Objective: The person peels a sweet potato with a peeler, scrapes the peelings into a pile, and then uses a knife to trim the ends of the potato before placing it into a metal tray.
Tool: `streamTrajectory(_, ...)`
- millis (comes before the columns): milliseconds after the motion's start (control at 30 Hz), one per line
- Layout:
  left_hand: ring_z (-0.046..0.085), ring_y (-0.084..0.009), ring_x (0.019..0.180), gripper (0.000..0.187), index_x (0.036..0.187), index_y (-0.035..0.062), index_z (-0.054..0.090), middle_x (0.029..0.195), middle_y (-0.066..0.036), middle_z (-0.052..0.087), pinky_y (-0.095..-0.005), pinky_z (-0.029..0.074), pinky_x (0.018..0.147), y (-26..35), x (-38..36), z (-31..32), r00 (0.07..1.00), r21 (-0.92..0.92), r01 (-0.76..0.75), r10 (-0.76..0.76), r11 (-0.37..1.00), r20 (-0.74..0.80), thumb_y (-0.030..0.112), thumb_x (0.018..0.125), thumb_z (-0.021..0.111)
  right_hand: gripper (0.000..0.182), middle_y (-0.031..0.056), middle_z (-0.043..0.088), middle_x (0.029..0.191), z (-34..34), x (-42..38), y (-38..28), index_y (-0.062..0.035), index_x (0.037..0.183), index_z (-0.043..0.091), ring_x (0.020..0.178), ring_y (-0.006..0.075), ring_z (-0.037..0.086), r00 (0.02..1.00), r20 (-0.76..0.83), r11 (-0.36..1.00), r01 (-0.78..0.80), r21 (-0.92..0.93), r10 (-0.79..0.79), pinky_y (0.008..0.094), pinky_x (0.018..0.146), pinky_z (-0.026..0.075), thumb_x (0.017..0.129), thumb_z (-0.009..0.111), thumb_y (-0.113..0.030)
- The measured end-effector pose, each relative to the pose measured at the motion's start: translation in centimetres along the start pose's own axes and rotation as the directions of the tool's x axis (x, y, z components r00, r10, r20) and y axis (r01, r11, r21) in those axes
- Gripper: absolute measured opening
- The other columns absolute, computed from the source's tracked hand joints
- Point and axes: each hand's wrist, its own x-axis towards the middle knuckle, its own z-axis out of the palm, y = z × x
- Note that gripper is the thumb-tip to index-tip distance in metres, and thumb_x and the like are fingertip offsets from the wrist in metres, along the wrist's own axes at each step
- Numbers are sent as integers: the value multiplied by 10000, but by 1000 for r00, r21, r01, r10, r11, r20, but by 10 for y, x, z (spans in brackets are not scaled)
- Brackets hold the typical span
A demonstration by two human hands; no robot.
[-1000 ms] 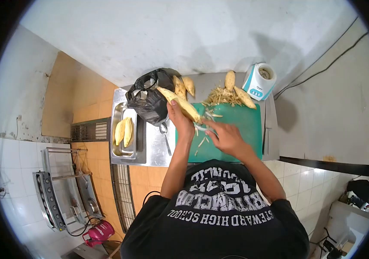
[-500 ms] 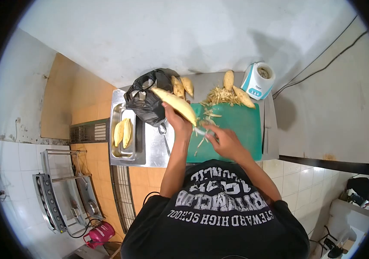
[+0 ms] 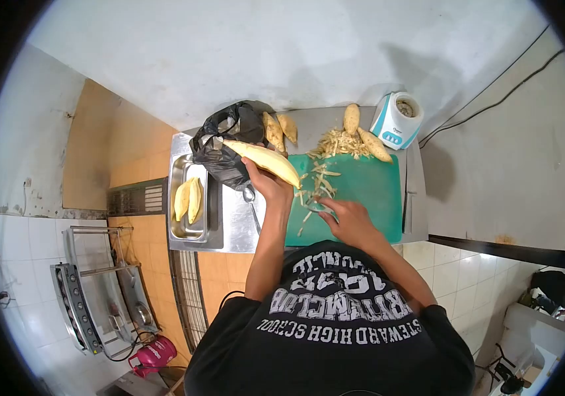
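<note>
My left hand (image 3: 272,187) is wrapped round a long, peeled, pale yellow sweet potato (image 3: 264,160), held tilted above the left edge of the green cutting board (image 3: 368,191). My right hand (image 3: 348,220) is closed on a small, pale tool that looks like a peeler (image 3: 313,204), mostly hidden by the fingers and a little apart from the sweet potato's lower end. Strips of peel (image 3: 322,175) lie on the board below the hands. A larger heap of peelings (image 3: 342,144) sits at the board's far edge.
Unpeeled sweet potatoes (image 3: 375,144) lie by the heap and beside a black plastic bag (image 3: 226,165). A steel tray (image 3: 204,211) at left holds peeled sweet potatoes (image 3: 194,200). A spoon (image 3: 251,205) rests on the steel counter; a white-and-blue blender base (image 3: 395,123) stands back right.
My right hand with the peeler has drawn slightly down and away from the sweet potato's end. The sweet potato has shifted a little to the left in my left hand.
</note>
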Motion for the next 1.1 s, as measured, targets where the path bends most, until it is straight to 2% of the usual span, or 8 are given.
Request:
streamTrajectory(367, 609, -213, 1037, 483, 1285, 151, 545, 1187, -14, 616, -477, 529, 870, -2, -7, 7, 998, 45, -27, 25, 999, 51, 558, 1059, 419, 348, 167, 732, 1068, 0, 10, 3, -189, 1327, 643, 925, 390, 696, 976, -175, 992, 126, -10, -126, 483, 773, 552, 989, 617, -271)
streamTrajectory(433, 619, -221, 995, 510, 1222, 137, 571, 1107, -27, 630, -490, 526, 849, 13, 4, -1, 995, -51, -22, 27, 998, 94, 594, 1037, 443, 393, 193, 721, 1052, 1, -3, 37, -190, 1376, 592, 921, 378, 693, 991, 78, 992, -102, -72, 108, 444, 746, 546, 992, 617, -268)
streamTrajectory(567, 621, -222, 989, 509, 1217, 127, 565, 1108, -18, 627, -502, 527, 825, 19, 8, -16, 998, 47, -61, 62, 997, -19, 588, 1035, 451, 508, 187, 710, 1028, 13, -15, 85, -177, 1495, 423, 747, 356, 674, 940, 67, 919, -341, 197, 334, 425, 712, 540, 1032, 574, -320)
streamTrajectory(667, 624, -219, 979, 467, 1245, 151, 553, 1113, -16, 631, -489, 539, 812, 13, 1, -23, 998, 27, 26, -24, 999, -65, 559, 1049, 440, 548, 100, 638, 911, 44, -14, 119, -154, 1489, 296, 531, 231, 537, 935, -216, 807, -109, 581, 281, 377, 539, 489, 1059, 533, -397)
streamTrajectory(733, 619, -217, 998, 473, 1270, 140, 543, 1143, -24, 620, -476, 546, 815, 8, -3, -25, 995, 34, 57, -54, 998, -82, 548, 1054, 439, 485, 26, 519, 825, 53, -17, 126, -146, 1391, 280, 471, 110, 377, 665, 291, 102, -485, 868, 688, 306, 404, 358, 1069, 507, -429)
streamTrajectory(867, 610, -221, 1016, 477, 1304, 128, 526, 1179, -30, 609, -464, 557, 810, 7, -6, -28, 994, 45, 73, -68, 996, -87, 529, 1060, 444, 435, 15, 449, 775, 56, -21, 113, -172, 1305, 305, 476, 63, 341, 764, 51, 358, -359, 862, 643, 251, 384, 256, 1059, 517, -462)
streamTrajectory(1067, 615, -221, 981, 424, 1301, 181, 548, 1151, -11, 626, -483, 532, 785, 5, -3, -25, 991, 58, 115, -110, 992, -71, 510, 1070, 413, 437, 12, 454, 812, 44, -19, 111, -224, 1362, 317, 489, 49, 312, 675, 409, 143, -605, 784, 614, 228, 406, 229, 1066, 479, -502)
streamTrajectory(1100, 615, -221, 981, 424, 1301, 181, 548, 1151, -11, 626, -483, 532, 785, 5, -6, -26, 991, 57, 112, -107, 992, -77, 510, 1070, 413, 457, 7, 448, 825, 29, -20, 98, -235, 1393, 331, 497, 47, 297, 749, 493, -18, -542, 840, 441, 219, 417, 228, 1063, 478, -515)
